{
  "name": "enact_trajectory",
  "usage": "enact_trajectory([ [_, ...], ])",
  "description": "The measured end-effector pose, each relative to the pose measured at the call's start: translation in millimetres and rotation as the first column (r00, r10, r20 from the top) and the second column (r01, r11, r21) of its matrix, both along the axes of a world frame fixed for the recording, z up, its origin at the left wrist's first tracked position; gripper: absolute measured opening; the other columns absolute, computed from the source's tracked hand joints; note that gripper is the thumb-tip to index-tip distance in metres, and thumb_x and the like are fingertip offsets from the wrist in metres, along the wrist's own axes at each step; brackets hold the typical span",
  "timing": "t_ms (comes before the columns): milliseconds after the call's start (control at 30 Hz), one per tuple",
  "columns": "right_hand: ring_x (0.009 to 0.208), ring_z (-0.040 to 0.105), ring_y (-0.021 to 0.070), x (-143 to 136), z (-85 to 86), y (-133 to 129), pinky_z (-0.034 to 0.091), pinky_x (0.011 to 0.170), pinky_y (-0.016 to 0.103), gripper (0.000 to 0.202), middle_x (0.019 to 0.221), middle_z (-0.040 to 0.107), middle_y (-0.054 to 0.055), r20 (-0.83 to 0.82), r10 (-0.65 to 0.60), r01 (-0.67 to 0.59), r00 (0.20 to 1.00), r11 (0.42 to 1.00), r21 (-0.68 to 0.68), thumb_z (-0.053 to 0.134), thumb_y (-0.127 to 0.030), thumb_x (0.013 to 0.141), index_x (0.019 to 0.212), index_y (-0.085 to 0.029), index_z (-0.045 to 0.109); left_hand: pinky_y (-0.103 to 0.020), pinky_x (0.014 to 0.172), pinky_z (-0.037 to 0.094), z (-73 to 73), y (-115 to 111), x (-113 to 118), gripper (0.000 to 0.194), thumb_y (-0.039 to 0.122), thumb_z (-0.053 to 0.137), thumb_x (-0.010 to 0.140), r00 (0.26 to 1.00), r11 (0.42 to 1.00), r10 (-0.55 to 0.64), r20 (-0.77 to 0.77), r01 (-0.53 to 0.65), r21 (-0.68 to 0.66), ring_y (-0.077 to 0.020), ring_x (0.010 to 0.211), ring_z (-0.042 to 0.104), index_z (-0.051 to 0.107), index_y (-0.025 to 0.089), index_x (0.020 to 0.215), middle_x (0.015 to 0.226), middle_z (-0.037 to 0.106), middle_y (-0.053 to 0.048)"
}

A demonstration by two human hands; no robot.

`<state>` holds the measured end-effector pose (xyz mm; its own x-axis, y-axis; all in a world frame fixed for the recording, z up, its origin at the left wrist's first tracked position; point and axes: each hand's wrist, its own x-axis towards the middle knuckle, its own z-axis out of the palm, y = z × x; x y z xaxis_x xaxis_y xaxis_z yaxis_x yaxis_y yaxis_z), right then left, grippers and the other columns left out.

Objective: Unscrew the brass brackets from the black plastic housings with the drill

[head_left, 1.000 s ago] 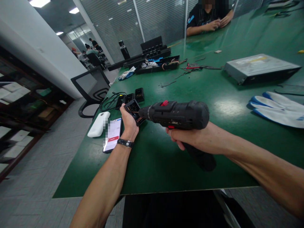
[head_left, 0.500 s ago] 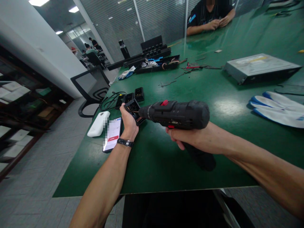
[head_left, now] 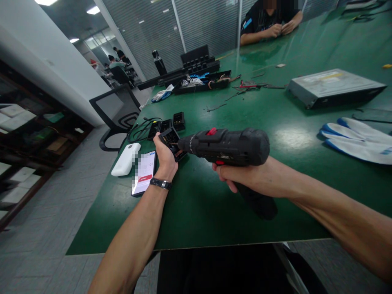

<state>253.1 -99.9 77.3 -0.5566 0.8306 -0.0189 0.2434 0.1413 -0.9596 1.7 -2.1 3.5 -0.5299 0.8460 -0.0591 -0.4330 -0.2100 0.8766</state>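
Note:
My right hand (head_left: 245,175) is wrapped round the handle of a black power drill (head_left: 226,148) with red switches. The drill lies level and points left, its bit reaching into a small black case (head_left: 172,141). That case is tilted in my left hand (head_left: 166,157), which grips it from the left and below. Whether the bit touches a screw inside is too small to tell. Just beyond the case, more black cases (head_left: 178,121) stand on the green table (head_left: 196,220) beside a black cable (head_left: 137,130).
A phone (head_left: 143,175) and a white device (head_left: 126,159) lie left of my left wrist. Gloves (head_left: 358,141) and a metal box (head_left: 335,87) are at the right. Farther back are a black tray (head_left: 217,83) and loose wires. A person (head_left: 269,24) sits across the table.

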Motion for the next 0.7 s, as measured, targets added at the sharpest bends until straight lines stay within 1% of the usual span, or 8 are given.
enact_trajectory([
  [200,0.059,0.068,0.0206,-0.8,2.7,0.7,0.055,0.061,0.033,0.021,0.056,0.067,-0.002,0.031,0.006,-0.007,0.999,1.000,0.030,0.068,-0.018,0.087,0.069,-0.027,0.061,-0.024,0.056,0.047,-0.7,1.5,0.1,0.042,0.062,0.061,0.100,1.000,0.999,0.003,0.008,-0.004,0.035,-0.0147,0.061,0.062,0.062,0.022,0.086,0.071,0.063,0.003],
  [333,0.060,0.069,0.0209,-0.1,1.8,0.8,0.055,0.063,0.034,0.019,0.056,0.067,-0.002,0.012,0.016,-0.017,1.000,0.999,0.037,0.066,-0.018,0.086,0.070,-0.027,0.061,-0.023,0.058,0.049,-1.2,1.3,-0.7,0.045,0.064,0.060,0.100,1.000,1.000,0.010,-0.001,-0.010,0.011,-0.0142,0.060,0.063,0.064,0.022,0.087,0.072,0.065,0.003],
  [467,0.059,0.067,0.0204,0.3,0.2,0.8,0.051,0.059,0.034,0.017,0.057,0.067,-0.001,0.004,0.011,-0.011,1.000,0.999,0.044,0.065,-0.018,0.086,0.071,-0.026,0.063,-0.023,0.060,0.052,-1.2,1.6,-0.7,0.043,0.064,0.063,0.099,1.000,0.999,0.001,0.005,-0.001,0.040,-0.0146,0.062,0.065,0.065,0.022,0.089,0.073,0.067,0.002],
  [567,0.057,0.066,0.0197,-0.1,0.5,1.1,0.050,0.057,0.033,0.017,0.057,0.067,-0.001,-0.005,0.011,-0.010,1.000,0.999,0.031,0.066,-0.016,0.086,0.072,-0.026,0.063,-0.024,0.060,0.053,-0.9,1.9,0.0,0.046,0.068,0.066,0.097,1.000,0.999,0.013,0.002,-0.013,0.044,-0.0145,0.062,0.064,0.064,0.022,0.087,0.073,0.066,0.002],
  [700,0.057,0.067,0.0203,-0.1,-0.6,1.9,0.052,0.058,0.033,0.014,0.059,0.068,-0.001,-0.009,0.008,-0.008,1.000,0.999,0.031,0.066,-0.014,0.086,0.076,-0.025,0.066,-0.024,0.063,0.056,-2.0,3.3,0.3,0.050,0.072,0.064,0.097,1.000,0.999,-0.004,-0.013,0.005,0.045,-0.0153,0.066,0.067,0.065,0.022,0.087,0.075,0.067,0.001],
])
